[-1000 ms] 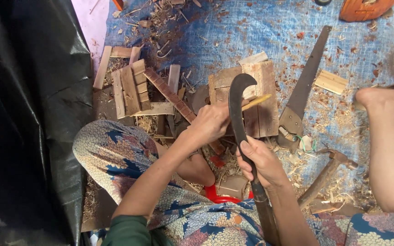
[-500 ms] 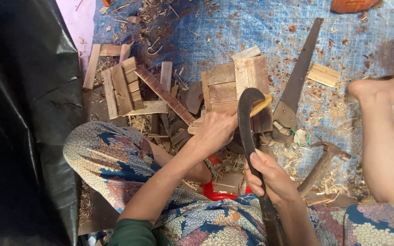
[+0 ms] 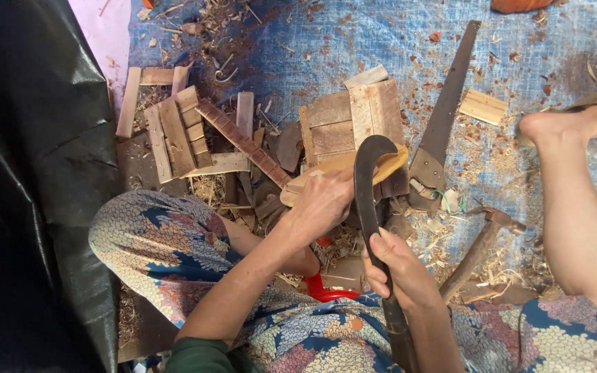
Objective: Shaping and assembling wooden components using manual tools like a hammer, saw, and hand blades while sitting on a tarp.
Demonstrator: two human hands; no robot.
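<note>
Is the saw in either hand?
No: the saw lies on the tarp; the right hand grips a curved knife.

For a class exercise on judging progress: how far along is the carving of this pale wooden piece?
Done: shavings litter the blue tarp, so plenty has been cut. In hand: the left hand steadies the pale wooden piece while the right hand grips the curved blade against it. Left: the piece looks rough; stacked wood pieces lie untouched.

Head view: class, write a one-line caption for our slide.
Seated on a blue tarp, the left hand steadies a pale wood piece while the right hand holds a curved dark blade against it.
</note>
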